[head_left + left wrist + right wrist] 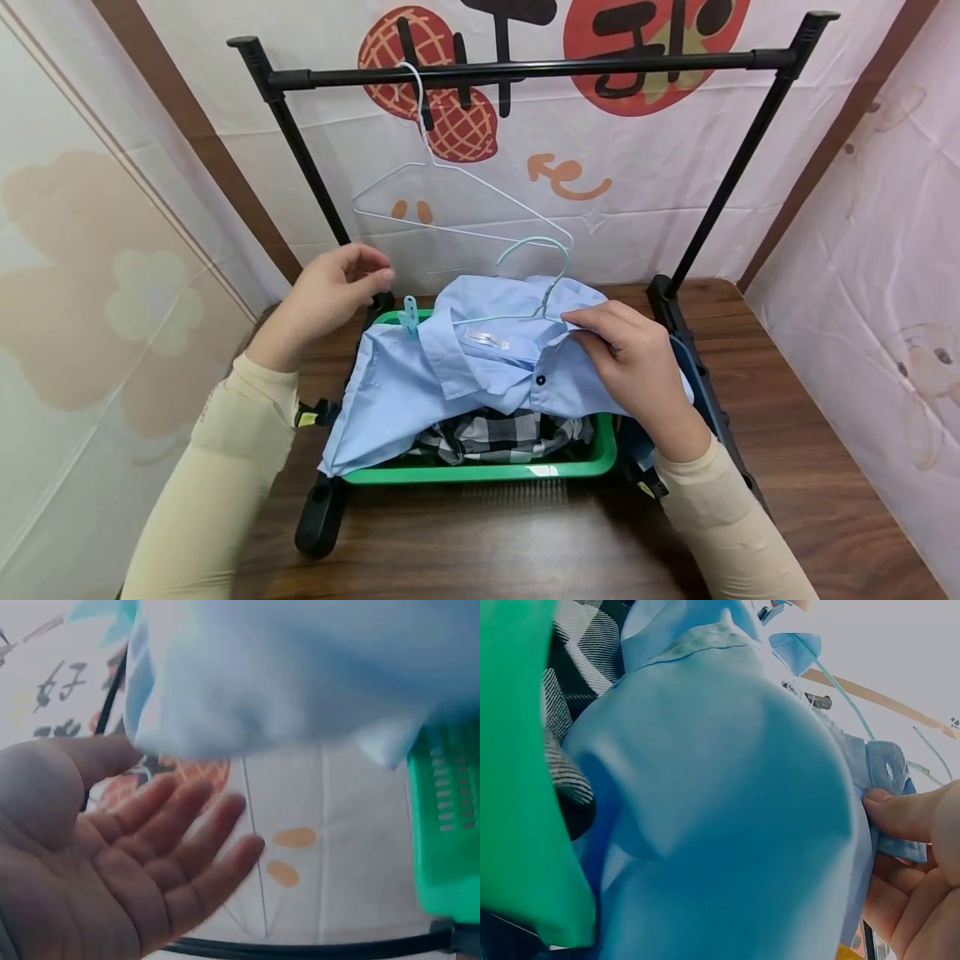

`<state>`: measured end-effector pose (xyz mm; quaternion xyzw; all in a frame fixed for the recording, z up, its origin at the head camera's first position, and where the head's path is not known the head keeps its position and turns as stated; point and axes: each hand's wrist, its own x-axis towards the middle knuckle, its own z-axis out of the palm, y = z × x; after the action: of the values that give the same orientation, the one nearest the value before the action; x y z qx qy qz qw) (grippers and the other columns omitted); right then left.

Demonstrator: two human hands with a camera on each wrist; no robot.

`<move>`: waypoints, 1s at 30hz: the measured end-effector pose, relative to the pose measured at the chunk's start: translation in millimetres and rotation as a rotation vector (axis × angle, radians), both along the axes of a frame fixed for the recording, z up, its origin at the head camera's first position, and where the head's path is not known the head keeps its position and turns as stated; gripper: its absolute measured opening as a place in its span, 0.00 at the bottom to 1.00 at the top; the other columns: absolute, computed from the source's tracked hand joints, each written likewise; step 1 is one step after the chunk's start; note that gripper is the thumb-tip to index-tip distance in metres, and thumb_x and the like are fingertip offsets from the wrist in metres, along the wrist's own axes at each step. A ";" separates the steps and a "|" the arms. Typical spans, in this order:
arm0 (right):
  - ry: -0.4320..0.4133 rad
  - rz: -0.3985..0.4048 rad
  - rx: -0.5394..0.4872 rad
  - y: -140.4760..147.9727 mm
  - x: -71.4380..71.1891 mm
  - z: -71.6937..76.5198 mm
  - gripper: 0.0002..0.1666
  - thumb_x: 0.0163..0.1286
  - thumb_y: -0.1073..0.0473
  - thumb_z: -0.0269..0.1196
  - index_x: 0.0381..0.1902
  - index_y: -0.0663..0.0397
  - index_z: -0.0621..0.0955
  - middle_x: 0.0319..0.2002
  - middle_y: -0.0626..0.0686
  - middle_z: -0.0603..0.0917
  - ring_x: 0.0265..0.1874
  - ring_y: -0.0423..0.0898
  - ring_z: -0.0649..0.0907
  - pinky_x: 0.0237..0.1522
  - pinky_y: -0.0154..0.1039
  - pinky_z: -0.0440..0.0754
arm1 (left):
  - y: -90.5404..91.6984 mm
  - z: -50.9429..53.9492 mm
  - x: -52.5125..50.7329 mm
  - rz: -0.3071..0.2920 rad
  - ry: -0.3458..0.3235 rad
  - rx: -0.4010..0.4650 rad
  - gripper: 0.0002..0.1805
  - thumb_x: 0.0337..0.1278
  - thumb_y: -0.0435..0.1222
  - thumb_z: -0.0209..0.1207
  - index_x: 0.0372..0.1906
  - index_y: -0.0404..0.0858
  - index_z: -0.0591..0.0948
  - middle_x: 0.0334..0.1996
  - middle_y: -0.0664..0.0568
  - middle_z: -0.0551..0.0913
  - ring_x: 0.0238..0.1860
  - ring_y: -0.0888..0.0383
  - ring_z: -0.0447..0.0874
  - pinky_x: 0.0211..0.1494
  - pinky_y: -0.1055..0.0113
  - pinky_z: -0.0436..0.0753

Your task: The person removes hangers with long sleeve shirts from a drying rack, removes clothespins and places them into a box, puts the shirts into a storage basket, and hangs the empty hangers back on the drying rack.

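Note:
A light blue collared shirt (pixel 390 392) lies over a green basket (pixel 480 476). A mint-green hanger (pixel 545 304) is inside its collar, the hook standing up. With thumb and fingers my right hand (pixel 633 367) pinches the shirt's collar edge beside the hanger; in the right wrist view that hand (pixel 922 847) grips a buttonholed piece of blue cloth. My left hand (pixel 322 292) is in the air left of the shirt, holding nothing; its fingers look loose in the left wrist view. A teal clothespin (pixel 408 317) is at the shirt's left shoulder.
A black rack's top bar (pixel 540 70) spans the back, with a white wire hanger (pixel 430 150) hooked on it. Black-and-white checked cloth (pixel 495 437) lies in the basket. Dark blue fabric (pixel 693 375) is by the rack's right leg. A printed curtain (pixel 480 242) stands behind the wooden table (pixel 465 542).

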<state>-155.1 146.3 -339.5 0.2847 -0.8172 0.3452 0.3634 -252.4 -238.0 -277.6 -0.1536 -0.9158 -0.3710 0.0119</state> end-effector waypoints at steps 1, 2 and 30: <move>0.002 0.002 0.000 -0.3 0.0 0.2 0.14 0.64 0.69 0.72 0.47 0.52 0.90 0.40 0.48 0.89 0.37 0.40 0.85 0.40 0.25 0.76 | 0.9 -1.5 4.8 -0.022 -0.002 0.000 0.22 0.73 0.54 0.58 0.58 0.43 0.79 0.49 0.49 0.85 0.48 0.52 0.83 0.45 0.67 0.84; 0.004 0.003 0.001 -0.5 0.0 0.3 0.14 0.64 0.69 0.72 0.47 0.52 0.90 0.40 0.48 0.89 0.37 0.40 0.85 0.40 0.25 0.76 | 1.3 -3.1 9.3 -0.040 0.000 0.007 0.21 0.73 0.53 0.58 0.57 0.43 0.79 0.48 0.49 0.85 0.47 0.52 0.84 0.44 0.68 0.83; 0.021 0.039 -0.010 2.5 0.0 1.5 0.16 0.62 0.73 0.72 0.46 0.53 0.90 0.40 0.48 0.89 0.39 0.42 0.85 0.44 0.23 0.77 | 8.8 -40.5 95.3 -0.161 0.251 -0.050 0.13 0.73 0.39 0.61 0.57 0.45 0.82 0.48 0.58 0.85 0.45 0.62 0.80 0.48 0.69 0.81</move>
<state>-155.1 148.8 -338.0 0.3024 -0.8059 0.3531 0.3664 -157.0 -229.2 -318.1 -0.2721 -0.9007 -0.3257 0.0929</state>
